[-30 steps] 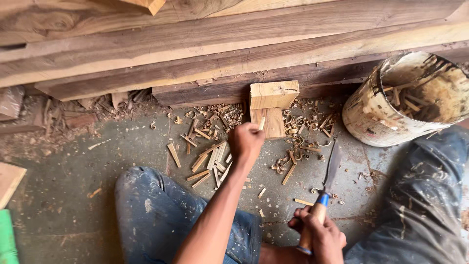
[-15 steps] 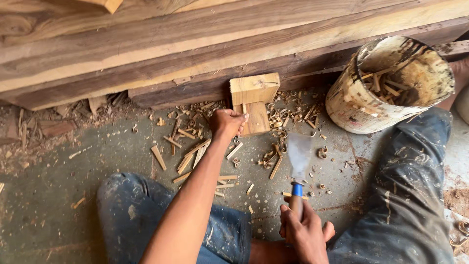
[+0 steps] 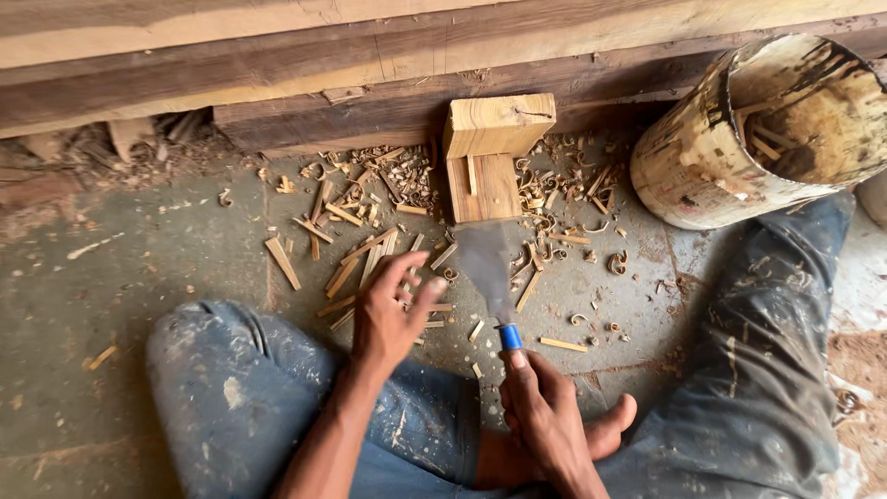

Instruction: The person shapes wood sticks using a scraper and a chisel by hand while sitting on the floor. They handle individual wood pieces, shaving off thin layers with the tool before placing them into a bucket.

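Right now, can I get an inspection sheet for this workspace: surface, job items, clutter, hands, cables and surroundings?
Surface: dusty grey concrete floor.
Job's things: pale wooden chopping block; broad-bladed hatchet with a blue-collared handle, blade blurred.
Clutter: split wooden sticks and curled shavings scattered around the block.
Hands: left hand open, fingers spread above the sticks; right hand gripping the hatchet handle.
Cables: nothing seen.
Surroundings: stacked timber beams behind; stained cylindrical bucket holding sticks, on the right.

I am seeing no packages, labels, signs or screens anywhere in front of me; I am noting nothing printed, wrapped or lit within view at this moment.
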